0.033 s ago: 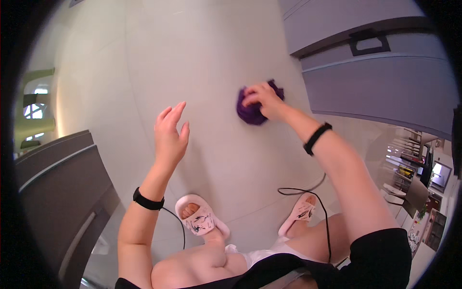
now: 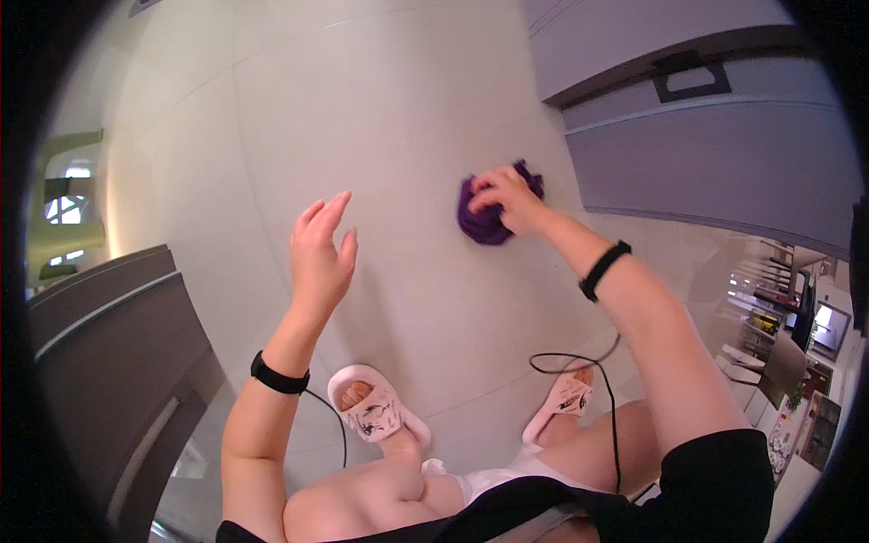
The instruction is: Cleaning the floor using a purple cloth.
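Observation:
A crumpled dark purple cloth point(image 2: 486, 223) lies on the pale tiled floor, right of the middle. Over it is my right hand point(image 2: 512, 198), its fingers bent and pressed into the fabric. Part of the cloth is hidden beneath that hand, and a bunched end sticks out past the knuckles. My left hand point(image 2: 322, 251) hovers above the floor to the left, well apart from the cloth. Its fingers are stretched out, the thumb stands away from them, and nothing is in it.
A grey cabinet with a drawer front point(image 2: 706, 163) rises at the right. Another dark grey cabinet point(image 2: 118, 335) stands at the left. Below are my feet in pale slides point(image 2: 376, 412). A thin black cable point(image 2: 608, 398) loops near my right foot.
My right hand and the purple cloth have shifted slightly to the right and nearer to me. The left hand has stayed in place.

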